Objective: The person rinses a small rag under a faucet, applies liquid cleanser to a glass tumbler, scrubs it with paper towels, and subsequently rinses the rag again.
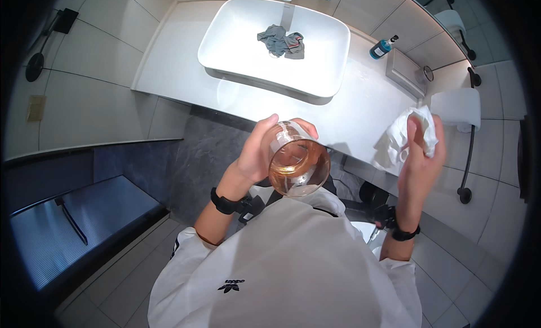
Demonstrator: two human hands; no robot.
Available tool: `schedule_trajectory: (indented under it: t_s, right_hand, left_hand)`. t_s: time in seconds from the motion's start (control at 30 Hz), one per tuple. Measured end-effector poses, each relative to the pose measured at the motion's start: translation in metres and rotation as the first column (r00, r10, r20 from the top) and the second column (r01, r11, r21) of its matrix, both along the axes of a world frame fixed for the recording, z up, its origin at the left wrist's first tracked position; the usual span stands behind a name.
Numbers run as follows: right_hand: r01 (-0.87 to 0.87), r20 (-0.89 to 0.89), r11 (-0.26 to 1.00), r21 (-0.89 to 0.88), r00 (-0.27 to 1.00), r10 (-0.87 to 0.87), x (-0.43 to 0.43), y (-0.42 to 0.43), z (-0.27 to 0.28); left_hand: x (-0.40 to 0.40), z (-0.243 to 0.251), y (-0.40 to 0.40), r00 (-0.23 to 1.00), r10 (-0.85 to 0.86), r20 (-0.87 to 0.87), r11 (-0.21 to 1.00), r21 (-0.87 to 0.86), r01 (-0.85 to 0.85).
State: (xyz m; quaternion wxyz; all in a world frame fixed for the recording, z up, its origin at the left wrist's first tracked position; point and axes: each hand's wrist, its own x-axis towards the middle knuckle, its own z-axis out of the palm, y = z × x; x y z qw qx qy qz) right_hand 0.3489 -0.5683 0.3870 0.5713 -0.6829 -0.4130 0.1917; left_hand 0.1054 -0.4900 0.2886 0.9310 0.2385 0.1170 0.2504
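My left hand point(255, 152) grips a clear, amber-tinted glass cup point(299, 161) in front of my chest. The cup is tilted, its wide mouth facing up toward me, and part of my fingers shows behind the glass. Over the right end of the counter, my right hand point(422, 154) pinches a crumpled white tissue point(397, 131) between thumb and fingers. Cup and tissue are well apart. Beyond the cup stands a white rectangular vessel sink point(236, 45), with a wet-looking grey cloth point(281, 41) bunched near its drain.
A blue pump bottle point(380, 49) stands right of the sink, beside a pale box point(405, 72) and a small clear glass point(424, 74). White towels point(456, 108) hang from a black wall rail point(468, 167). The white counter point(169, 70) ends at a front edge near my hands.
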Motion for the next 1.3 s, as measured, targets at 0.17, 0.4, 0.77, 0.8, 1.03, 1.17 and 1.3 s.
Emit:
schedule_trajectory:
  t_s: [0.17,0.4,0.77,0.8,1.03,1.17,1.3]
  right_hand:
    - [-0.066,0.384,0.976,0.207,0.923,-0.020,-0.029,-0.013,0.003]
    - [-0.510,0.495,0.855,0.096,0.770,0.403,-0.069,-0.003,-0.011]
    - [-0.617,0.207,0.752,-0.234,0.724,0.658,-0.042,-0.006,-0.003]
    - [-0.648,0.102,0.737,-0.193,0.734,0.672,-0.044,-0.007,0.000]
    - [-0.825,-0.113,0.541,-0.164,0.561,0.820,-0.040,-0.005,-0.004]
    - [-0.867,0.040,0.459,-0.195,0.461,0.887,-0.037,-0.002,-0.012]
    - [-0.873,0.062,0.460,-0.163,0.457,0.888,-0.037,-0.003,-0.015]
  left_hand:
    - [0.001,0.000,-0.002,0.977,0.208,-0.042,0.976,0.072,-0.204]
    - [0.025,0.011,-0.023,0.827,0.504,-0.249,0.853,0.297,-0.430]
    - [0.017,0.006,-0.036,0.662,0.724,-0.195,0.555,0.735,-0.391]
    - [0.017,0.006,-0.037,0.661,0.724,-0.195,0.555,0.734,-0.391]
    - [0.017,0.015,-0.042,0.669,0.710,-0.221,0.544,0.775,-0.321]
    - [0.017,0.021,-0.042,0.698,0.689,-0.196,0.508,0.818,-0.271]
    - [0.014,0.028,-0.041,0.715,0.657,-0.239,0.543,0.808,-0.230]
